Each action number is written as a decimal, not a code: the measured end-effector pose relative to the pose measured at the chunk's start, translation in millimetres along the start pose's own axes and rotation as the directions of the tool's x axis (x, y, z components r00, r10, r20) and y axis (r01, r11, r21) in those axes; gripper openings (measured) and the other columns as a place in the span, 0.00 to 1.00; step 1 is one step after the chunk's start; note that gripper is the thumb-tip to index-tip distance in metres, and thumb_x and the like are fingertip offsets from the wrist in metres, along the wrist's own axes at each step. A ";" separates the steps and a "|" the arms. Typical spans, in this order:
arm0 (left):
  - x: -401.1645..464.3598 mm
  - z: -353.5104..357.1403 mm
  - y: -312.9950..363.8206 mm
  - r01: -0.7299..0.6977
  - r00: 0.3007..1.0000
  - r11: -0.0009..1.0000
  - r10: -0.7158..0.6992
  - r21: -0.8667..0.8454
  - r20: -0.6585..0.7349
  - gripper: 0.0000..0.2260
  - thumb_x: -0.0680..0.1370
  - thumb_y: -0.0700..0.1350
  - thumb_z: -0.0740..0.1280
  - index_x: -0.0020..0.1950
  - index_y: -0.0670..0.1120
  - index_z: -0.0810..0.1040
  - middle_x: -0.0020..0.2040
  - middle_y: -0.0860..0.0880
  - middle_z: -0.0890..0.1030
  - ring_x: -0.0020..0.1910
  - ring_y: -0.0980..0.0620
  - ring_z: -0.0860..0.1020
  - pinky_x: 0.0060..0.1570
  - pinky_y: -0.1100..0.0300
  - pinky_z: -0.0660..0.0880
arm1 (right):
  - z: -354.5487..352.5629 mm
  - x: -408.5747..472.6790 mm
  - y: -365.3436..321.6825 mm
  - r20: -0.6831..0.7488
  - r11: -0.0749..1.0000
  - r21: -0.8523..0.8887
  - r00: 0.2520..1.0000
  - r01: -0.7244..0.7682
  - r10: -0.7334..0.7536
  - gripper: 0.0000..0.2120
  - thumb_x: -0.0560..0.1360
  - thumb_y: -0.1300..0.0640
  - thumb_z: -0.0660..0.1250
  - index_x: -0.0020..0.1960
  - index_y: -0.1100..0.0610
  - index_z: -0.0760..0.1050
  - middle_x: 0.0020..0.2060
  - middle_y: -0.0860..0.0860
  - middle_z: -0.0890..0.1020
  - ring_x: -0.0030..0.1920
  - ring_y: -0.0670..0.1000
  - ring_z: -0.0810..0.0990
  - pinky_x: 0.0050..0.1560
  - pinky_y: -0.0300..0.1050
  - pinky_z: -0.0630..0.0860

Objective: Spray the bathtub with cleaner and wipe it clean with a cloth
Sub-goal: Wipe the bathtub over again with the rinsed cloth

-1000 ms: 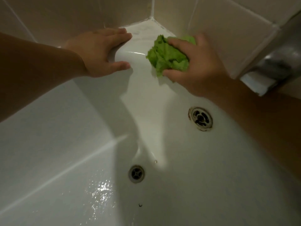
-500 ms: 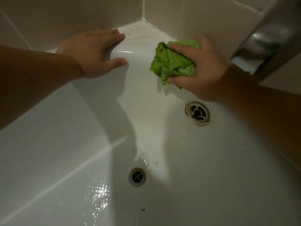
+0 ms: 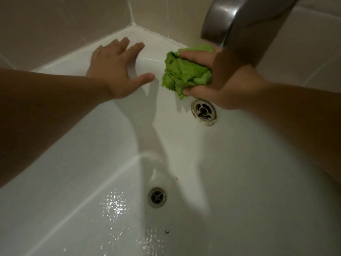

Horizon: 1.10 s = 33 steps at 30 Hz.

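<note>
The right hand (image 3: 219, 80) grips a green cloth (image 3: 184, 74), now lower, just above the overflow drain (image 3: 203, 111). The left hand (image 3: 114, 67) rests with fingers spread on the bathtub (image 3: 73, 163) rim. Wiping appears underway.

1. A grey metal spout (image 3: 239, 21) jutted in from the far right, above the far end wall.
2. Beige wall tiles (image 3: 55, 28) with pale grout met in a corner at the far centre.
3. A round overflow grate (image 3: 203, 111), its rim stained, sat on the far sloping wall.
4. A round metal drain (image 3: 156, 197) lay near the centre of the wet floor.
5. A small dark speck (image 3: 167, 231) lay nearer than the drain.
</note>
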<state>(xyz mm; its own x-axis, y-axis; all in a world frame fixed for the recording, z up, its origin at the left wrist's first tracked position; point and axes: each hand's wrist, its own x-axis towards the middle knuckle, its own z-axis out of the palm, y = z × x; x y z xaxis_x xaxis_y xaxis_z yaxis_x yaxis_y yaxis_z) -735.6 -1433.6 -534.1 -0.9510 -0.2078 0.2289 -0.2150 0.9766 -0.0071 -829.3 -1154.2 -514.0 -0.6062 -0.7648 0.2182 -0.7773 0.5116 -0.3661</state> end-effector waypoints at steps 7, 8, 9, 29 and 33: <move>2.6 -2.6 40.6 -0.046 0.995 0.996 0.052 -0.074 0.082 0.41 0.75 0.78 0.53 0.83 0.61 0.50 0.84 0.45 0.52 0.83 0.41 0.49 0.80 0.41 0.44 | -23.8 -72.1 7.1 -0.099 0.999 -0.025 0.994 -0.037 0.035 0.36 0.69 0.36 0.75 0.75 0.41 0.71 0.62 0.59 0.71 0.59 0.58 0.77 0.66 0.38 0.68; 3.5 -2.3 44.0 -0.053 0.994 0.995 0.060 -0.080 0.090 0.42 0.74 0.79 0.53 0.83 0.61 0.51 0.84 0.45 0.53 0.83 0.41 0.49 0.80 0.40 0.44 | -22.6 -62.9 6.9 -0.051 0.998 -0.033 0.997 -0.062 0.060 0.37 0.69 0.36 0.75 0.76 0.38 0.69 0.66 0.58 0.70 0.62 0.57 0.75 0.66 0.35 0.64; 4.6 -3.1 48.1 -0.061 0.993 0.995 0.069 -0.082 0.097 0.42 0.73 0.79 0.51 0.83 0.61 0.51 0.84 0.45 0.53 0.83 0.40 0.50 0.80 0.39 0.45 | -21.3 -53.5 4.9 -0.019 0.995 -0.051 0.997 -0.082 0.081 0.38 0.69 0.37 0.76 0.76 0.35 0.67 0.69 0.57 0.68 0.65 0.55 0.72 0.65 0.33 0.60; -27.9 -27.1 144.9 -0.137 0.972 0.939 0.190 -0.316 0.142 0.36 0.78 0.70 0.58 0.83 0.59 0.56 0.84 0.48 0.54 0.83 0.43 0.49 0.80 0.41 0.52 | -46.0 -144.5 7.5 -0.103 0.981 0.046 0.976 -0.187 0.191 0.36 0.70 0.40 0.75 0.77 0.42 0.69 0.67 0.54 0.68 0.63 0.55 0.74 0.65 0.42 0.70; -33.4 -24.9 156.5 -0.138 0.963 0.947 0.196 -0.289 0.183 0.35 0.80 0.71 0.55 0.83 0.61 0.51 0.85 0.50 0.49 0.83 0.45 0.45 0.79 0.41 0.52 | -55.9 -199.0 16.9 -0.164 0.948 0.178 0.942 -0.264 0.293 0.36 0.70 0.35 0.73 0.76 0.40 0.70 0.61 0.44 0.64 0.61 0.42 0.71 0.67 0.28 0.61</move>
<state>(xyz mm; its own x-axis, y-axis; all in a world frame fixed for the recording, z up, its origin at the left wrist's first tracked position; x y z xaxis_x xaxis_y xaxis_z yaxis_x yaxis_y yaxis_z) -731.9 -1272.5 -518.6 -0.9990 -0.0185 0.0405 -0.0081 0.9701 0.2425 -731.3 -971.4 -513.0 -0.8266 -0.5058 0.2466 -0.5466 0.6176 -0.5655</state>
